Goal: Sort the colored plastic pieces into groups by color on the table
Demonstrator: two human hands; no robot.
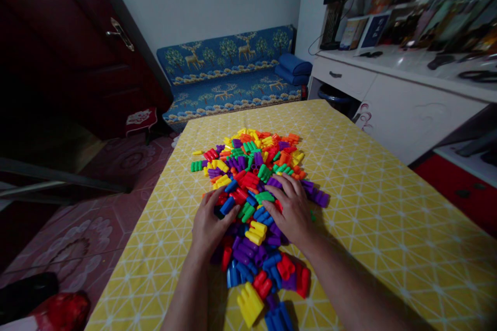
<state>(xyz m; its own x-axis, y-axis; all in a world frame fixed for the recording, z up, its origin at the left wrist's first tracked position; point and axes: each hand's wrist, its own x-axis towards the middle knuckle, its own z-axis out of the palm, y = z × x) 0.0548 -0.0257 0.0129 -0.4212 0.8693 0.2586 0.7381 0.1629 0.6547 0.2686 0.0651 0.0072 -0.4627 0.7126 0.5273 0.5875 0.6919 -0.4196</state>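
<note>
A big heap of plastic building blocks (252,176) in red, blue, purple, green, yellow and orange lies on a table with a yellow patterned cloth (373,207). My left hand (212,222) rests palm down on the heap's left side, fingers stretched over blue and red pieces. My right hand (292,211) lies flat on the right side, fingers spread over green and purple pieces. Neither hand grips a block. More blocks sit between my forearms, among them a large yellow block (249,304) near the front edge.
A blue patterned sofa (233,72) stands beyond the table's far end. A white cabinet (392,98) with cluttered shelves lines the right. A dark wooden door (77,41) is at the left, over a tiled floor (116,176). A red object (66,310) lies at the lower left.
</note>
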